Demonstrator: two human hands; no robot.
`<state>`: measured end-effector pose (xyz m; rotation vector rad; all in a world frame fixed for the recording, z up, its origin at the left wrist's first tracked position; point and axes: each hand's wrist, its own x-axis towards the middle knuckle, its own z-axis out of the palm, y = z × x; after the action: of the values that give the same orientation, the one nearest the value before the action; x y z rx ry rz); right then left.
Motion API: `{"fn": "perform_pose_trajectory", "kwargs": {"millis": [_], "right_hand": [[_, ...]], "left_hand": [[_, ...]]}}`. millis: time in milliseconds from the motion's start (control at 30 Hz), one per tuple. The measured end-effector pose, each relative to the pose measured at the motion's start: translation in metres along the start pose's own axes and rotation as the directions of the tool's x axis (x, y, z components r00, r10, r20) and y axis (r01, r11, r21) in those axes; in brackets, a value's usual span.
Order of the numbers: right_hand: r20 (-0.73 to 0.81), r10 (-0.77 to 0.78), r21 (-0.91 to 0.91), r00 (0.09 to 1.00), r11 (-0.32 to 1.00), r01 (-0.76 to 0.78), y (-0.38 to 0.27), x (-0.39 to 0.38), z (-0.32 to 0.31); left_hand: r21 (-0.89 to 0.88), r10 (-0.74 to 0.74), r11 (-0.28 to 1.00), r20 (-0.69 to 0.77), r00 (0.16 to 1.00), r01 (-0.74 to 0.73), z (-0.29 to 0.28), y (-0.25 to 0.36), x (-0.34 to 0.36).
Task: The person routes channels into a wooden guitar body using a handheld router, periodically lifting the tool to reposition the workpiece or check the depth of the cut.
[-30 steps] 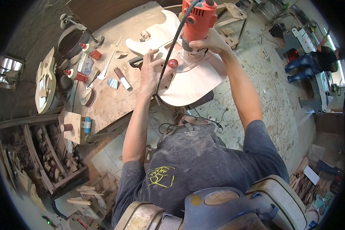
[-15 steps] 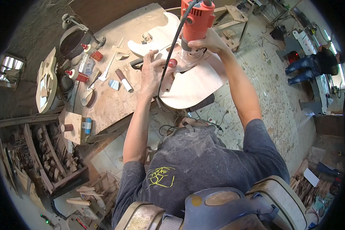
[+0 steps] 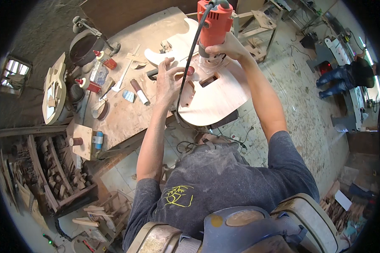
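A pale wooden guitar body lies on the workbench, with cut cavities in its face. On it stands a red router with a clear base plate. My right hand is wrapped round the router's lower housing. My left hand is at the left of the base, fingers spread, one finger reaching to a round red knob; whether it presses the knob cannot be made out. The router's black cord crosses in front of that finger. The router bit is hidden.
Glue bottles, a sanding block and scraps lie on the dusty workbench. A lamp stands at the far left. Another guitar body leans beside the bench. Wood offcuts fill a bin. A person stands far right.
The router has shifted slightly left and away over the guitar body, with both hands along, baring more of a dark rectangular cavity. The whole view has also moved a little.
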<state>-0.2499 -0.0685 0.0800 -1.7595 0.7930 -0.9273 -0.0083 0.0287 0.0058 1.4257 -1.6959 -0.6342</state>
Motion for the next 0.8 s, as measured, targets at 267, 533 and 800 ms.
{"fn": "perform_pose_trajectory", "kwargs": {"millis": [267, 533, 800], "right_hand": [[-0.012, -0.009, -0.030, 1.000, 1.000, 0.009, -0.006, 0.008, 0.004], [-0.004, -0.033, 0.003, 0.999, 0.999, 0.033, 0.001, 0.015, 0.003], [0.014, 0.032, -0.041, 0.999, 0.999, -0.032, 0.011, 0.025, -0.002]], "left_hand": [[0.049, 0.002, 0.999, -0.044, 0.999, 0.001, 0.001, -0.013, 0.006], [0.076, -0.028, 0.997, -0.045, 0.999, 0.031, -0.001, -0.008, 0.011], [0.092, -0.008, 0.996, -0.065, 0.998, 0.014, -0.003, -0.013, 0.015]]}}
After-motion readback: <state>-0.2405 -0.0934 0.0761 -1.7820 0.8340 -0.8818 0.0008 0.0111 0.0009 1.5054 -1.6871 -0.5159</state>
